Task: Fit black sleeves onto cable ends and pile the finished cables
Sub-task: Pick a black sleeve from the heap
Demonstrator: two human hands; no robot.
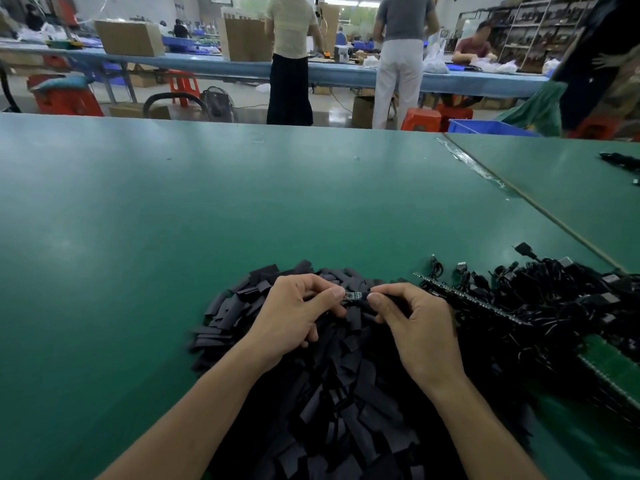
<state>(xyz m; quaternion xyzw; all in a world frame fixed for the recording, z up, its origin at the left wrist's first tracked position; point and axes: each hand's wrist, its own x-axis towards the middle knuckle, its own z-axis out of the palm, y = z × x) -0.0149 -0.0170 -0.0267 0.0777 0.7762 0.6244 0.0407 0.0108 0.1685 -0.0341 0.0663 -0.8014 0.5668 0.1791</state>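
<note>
Both hands meet over a big heap of flat black sleeves (332, 382) on the green table (173, 220). My left hand (294, 317) pinches one end of a small cable end (354, 295), a bare circuit piece with metal showing. My right hand (412, 327) pinches its other side, where the black cable or a sleeve starts; I cannot tell which. A tangled pile of black cables (540, 306) with connectors lies just right of my right hand.
A green circuit panel strip (609, 368) lies under the cables at the right edge. A taped seam (485, 171) joins a second green table at the right, with a few more black cables (620, 161) on it. People stand at blue benches far behind.
</note>
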